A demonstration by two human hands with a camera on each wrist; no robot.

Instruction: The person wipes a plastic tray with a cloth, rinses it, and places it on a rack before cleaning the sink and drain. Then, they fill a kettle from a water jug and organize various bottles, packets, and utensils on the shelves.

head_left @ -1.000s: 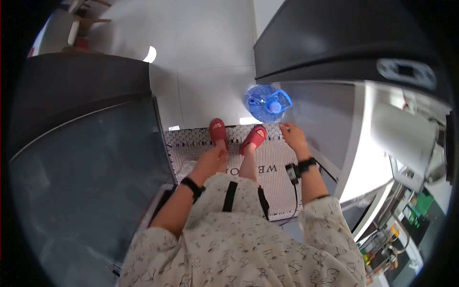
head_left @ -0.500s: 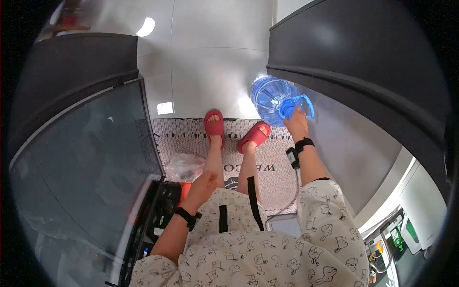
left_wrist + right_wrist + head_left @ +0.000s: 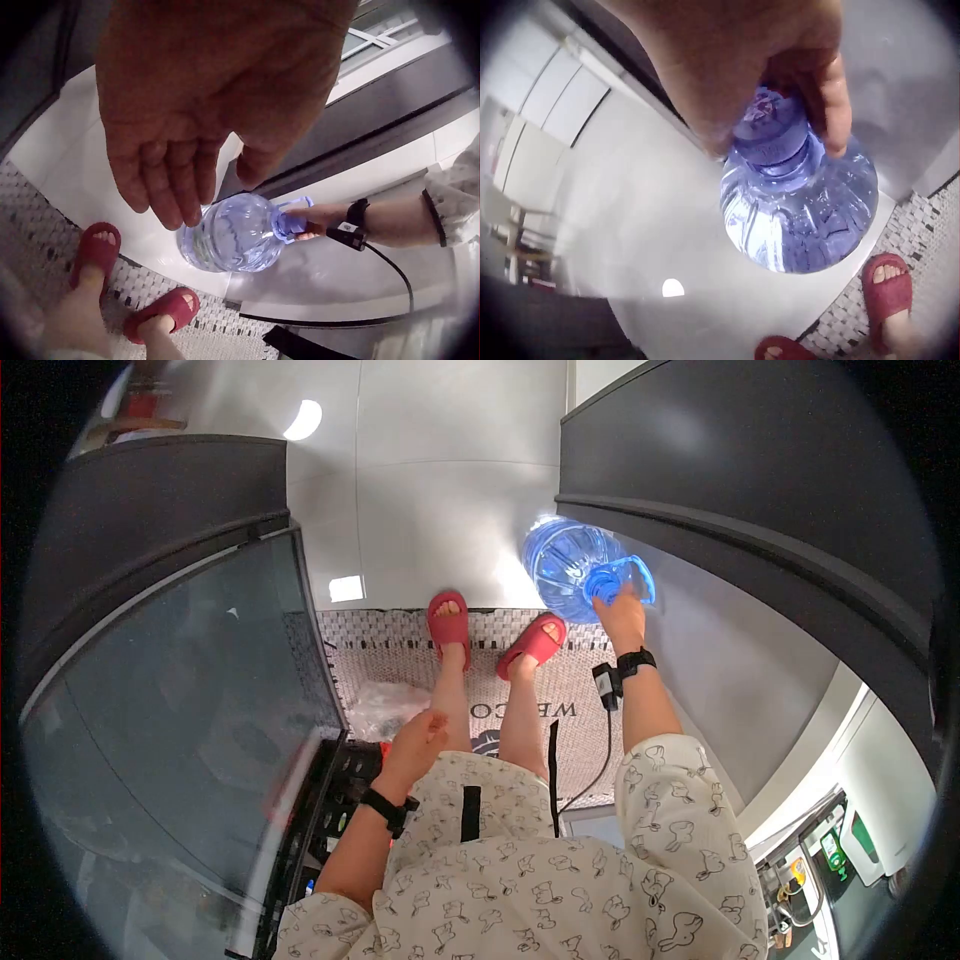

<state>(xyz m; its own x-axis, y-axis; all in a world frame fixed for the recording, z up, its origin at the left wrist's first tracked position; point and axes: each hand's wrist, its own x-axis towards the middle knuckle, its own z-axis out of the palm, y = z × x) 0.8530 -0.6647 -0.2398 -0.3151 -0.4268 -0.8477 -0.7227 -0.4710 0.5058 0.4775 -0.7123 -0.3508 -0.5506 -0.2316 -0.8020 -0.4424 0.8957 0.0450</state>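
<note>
A large clear blue water bottle (image 3: 568,565) stands upright on the floor by the dark cabinet. My right hand (image 3: 624,620) is at its neck; in the right wrist view my right hand (image 3: 757,67) curls thumb and fingers round the blue cap and neck (image 3: 776,146). The bottle's blue handle (image 3: 643,578) stands up beside the hand. My left hand (image 3: 417,745) hangs above the mat in front of my lap, holding nothing. In the left wrist view my left hand (image 3: 217,97) has its fingers loosely extended, apart from the bottle (image 3: 236,234).
Red slippers (image 3: 449,628) are on the woven mat (image 3: 580,710), with a clear plastic bag (image 3: 385,708) at its left. A glass-topped dark surface (image 3: 180,690) lies left, a dark cabinet (image 3: 760,490) right. Pale tiled floor (image 3: 450,530) stretches ahead.
Over the last second my right hand has moved from beside the mat's edge to the bottle's neck and gripped it. My left hand has shifted slightly. The view has tilted a little.
</note>
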